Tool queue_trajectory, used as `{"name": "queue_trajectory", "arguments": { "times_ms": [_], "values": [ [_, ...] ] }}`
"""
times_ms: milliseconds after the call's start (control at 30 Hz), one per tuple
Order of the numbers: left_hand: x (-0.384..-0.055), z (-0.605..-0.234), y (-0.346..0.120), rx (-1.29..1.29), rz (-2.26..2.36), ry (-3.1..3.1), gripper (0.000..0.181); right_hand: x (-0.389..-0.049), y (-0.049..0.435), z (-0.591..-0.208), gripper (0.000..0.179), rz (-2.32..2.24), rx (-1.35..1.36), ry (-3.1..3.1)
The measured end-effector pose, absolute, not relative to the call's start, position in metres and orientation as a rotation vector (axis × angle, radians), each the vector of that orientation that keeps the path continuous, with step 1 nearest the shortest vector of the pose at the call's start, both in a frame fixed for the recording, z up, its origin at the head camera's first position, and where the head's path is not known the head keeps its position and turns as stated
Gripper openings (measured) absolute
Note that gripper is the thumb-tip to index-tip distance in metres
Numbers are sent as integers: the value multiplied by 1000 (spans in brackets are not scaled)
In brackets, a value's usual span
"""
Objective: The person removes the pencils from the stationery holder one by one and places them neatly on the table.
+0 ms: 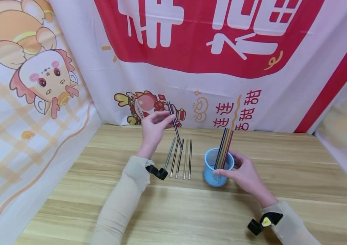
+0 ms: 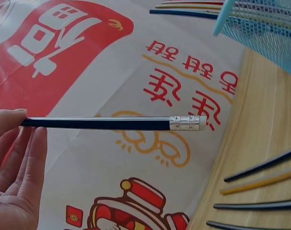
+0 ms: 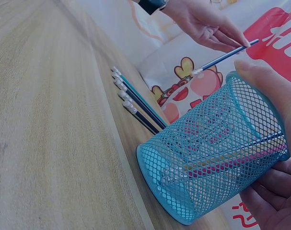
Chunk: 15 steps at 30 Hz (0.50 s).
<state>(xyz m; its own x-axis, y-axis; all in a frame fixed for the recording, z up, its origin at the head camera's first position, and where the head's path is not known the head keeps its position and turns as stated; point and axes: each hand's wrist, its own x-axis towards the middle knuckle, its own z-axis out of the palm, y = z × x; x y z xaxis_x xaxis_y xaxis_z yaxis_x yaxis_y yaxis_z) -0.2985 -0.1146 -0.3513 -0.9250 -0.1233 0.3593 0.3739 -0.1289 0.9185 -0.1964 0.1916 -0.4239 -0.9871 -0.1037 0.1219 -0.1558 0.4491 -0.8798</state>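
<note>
My left hand (image 1: 156, 127) pinches a dark blue pencil (image 2: 111, 123) between thumb and fingertips, its white eraser end pointing down over the table. Around the rim of a blue mesh pencil cup (image 3: 203, 139), my right hand (image 1: 247, 172) curls its thumb and fingers. Inside the cup stand several pencils (image 1: 226, 146), dark, yellow and red, leaning to the right with their eraser ends at the bottom. Between the hands, several more pencils (image 1: 190, 160) lie side by side on the table, erasers toward me; one is teal, one yellowish and the others dark.
The wooden table (image 1: 173, 211) meets a white cloth backdrop (image 1: 191, 81) with red lettering behind it. A cartoon-printed cloth (image 1: 38, 136) hangs along the left side. Each wrist wears a black camera strap.
</note>
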Motion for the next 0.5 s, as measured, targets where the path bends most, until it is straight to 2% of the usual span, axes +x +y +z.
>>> {"name": "queue_trajectory", "arguments": {
  "times_ms": [500],
  "values": [
    [-299, -360, -141, -238, -2015, -1944, 30, -195, 192, -424, 81, 1614, 228, -2635]
  ]
}}
